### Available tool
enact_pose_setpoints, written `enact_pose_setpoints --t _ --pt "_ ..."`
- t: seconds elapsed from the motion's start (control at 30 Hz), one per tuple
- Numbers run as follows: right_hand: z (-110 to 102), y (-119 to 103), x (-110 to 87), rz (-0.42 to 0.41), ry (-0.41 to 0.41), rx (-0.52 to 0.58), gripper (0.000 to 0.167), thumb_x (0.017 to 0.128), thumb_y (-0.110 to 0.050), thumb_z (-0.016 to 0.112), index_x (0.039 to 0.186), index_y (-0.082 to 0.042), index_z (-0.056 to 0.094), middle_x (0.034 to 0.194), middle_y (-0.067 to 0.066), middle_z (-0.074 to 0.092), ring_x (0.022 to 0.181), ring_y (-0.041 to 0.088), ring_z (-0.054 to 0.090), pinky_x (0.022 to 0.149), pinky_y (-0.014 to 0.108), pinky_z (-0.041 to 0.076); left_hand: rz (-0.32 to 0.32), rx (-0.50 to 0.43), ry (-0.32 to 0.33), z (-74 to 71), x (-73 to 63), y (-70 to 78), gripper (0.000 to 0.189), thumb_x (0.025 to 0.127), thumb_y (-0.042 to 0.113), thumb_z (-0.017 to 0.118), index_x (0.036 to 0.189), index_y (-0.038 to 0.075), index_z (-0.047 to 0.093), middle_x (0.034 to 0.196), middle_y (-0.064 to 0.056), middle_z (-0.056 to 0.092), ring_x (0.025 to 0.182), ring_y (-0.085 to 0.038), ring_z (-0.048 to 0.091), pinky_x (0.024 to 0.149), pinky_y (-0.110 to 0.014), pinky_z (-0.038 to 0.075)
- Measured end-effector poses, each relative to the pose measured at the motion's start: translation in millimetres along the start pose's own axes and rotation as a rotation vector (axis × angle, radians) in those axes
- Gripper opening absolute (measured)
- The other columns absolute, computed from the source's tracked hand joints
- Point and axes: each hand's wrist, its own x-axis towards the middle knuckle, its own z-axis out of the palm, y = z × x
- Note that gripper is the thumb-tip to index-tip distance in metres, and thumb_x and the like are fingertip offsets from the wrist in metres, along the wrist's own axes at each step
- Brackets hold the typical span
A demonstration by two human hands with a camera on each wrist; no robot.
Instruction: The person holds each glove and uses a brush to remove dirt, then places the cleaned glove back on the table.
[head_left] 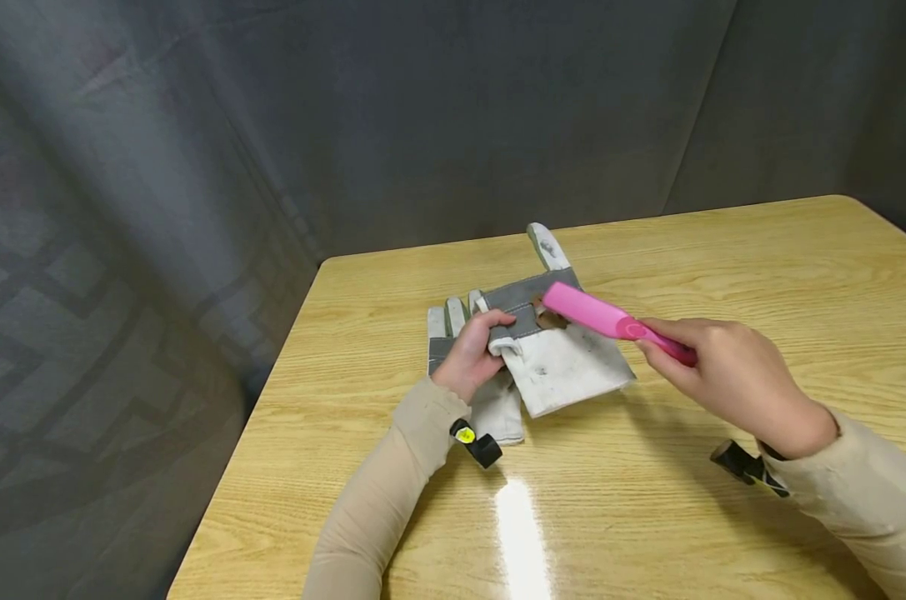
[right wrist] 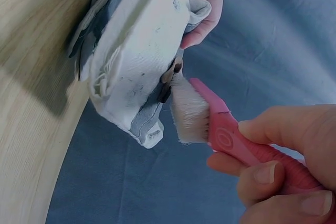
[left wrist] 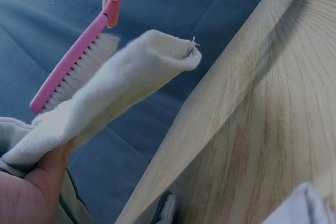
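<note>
My left hand (head_left: 473, 354) grips a white and grey work glove (head_left: 573, 371) by its side, thumb on top, holding it tilted above the table. Dark smudges mark its white cuff. A pink brush (head_left: 588, 313) with white bristles (right wrist: 190, 114) is in my right hand (head_left: 741, 383), fingers wrapped round the handle. The bristles are against the glove, beside a small brown patch (right wrist: 170, 77) on the grey part. Under and left of the held glove, a second matching glove (head_left: 500, 414) lies on the table, partly hidden by my left hand.
The wood-grain table (head_left: 310, 467) has its far edge just behind the gloves and its left edge beyond my left arm. A dark grey curtain (head_left: 483, 117) hangs behind and to the left. Light glares off the tabletop near the front.
</note>
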Motion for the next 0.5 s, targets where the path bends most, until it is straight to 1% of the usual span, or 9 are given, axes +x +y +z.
enact_pose_setpoints --t 0.3,0.43,0.5 --pt "3.4 0.0 -1.6 0.023 -0.034 0.008 0.023 0.077 -0.014 0.071 0.098 -0.006 0.072 0.051 -0.008 0.032 0.046 -0.001 0.019 0.042 0.018 0.017 0.006 -0.003 -0.017 0.2 -1.2 -0.9 0.014 0.086 0.0 0.037 0.091 0.008 0.046 0.091 -0.001 0.054 0.083 -0.009 0.056 0.072 -0.017 0.051" --pt "2.8 -0.6 -1.5 0.017 -0.033 0.017 0.025 0.077 -0.014 0.071 0.1 -0.004 0.072 0.051 -0.008 0.032 0.046 -0.001 0.018 0.042 0.017 0.017 0.016 -0.003 -0.02 0.8 -2.1 -1.2 0.015 0.086 -0.001 0.037 0.088 0.009 0.048 0.088 0.0 0.055 0.08 -0.008 0.057 0.071 -0.017 0.051" --pt "0.9 -0.9 -0.6 0.009 -0.017 0.03 0.024 0.078 -0.014 0.071 0.099 -0.003 0.072 0.051 -0.009 0.032 0.046 -0.002 0.019 0.041 0.017 0.017 0.014 -0.006 -0.018 1.2 -2.5 -0.9 0.015 0.086 -0.001 0.037 0.088 0.009 0.048 0.088 0.0 0.055 0.08 -0.008 0.057 0.071 -0.017 0.051"
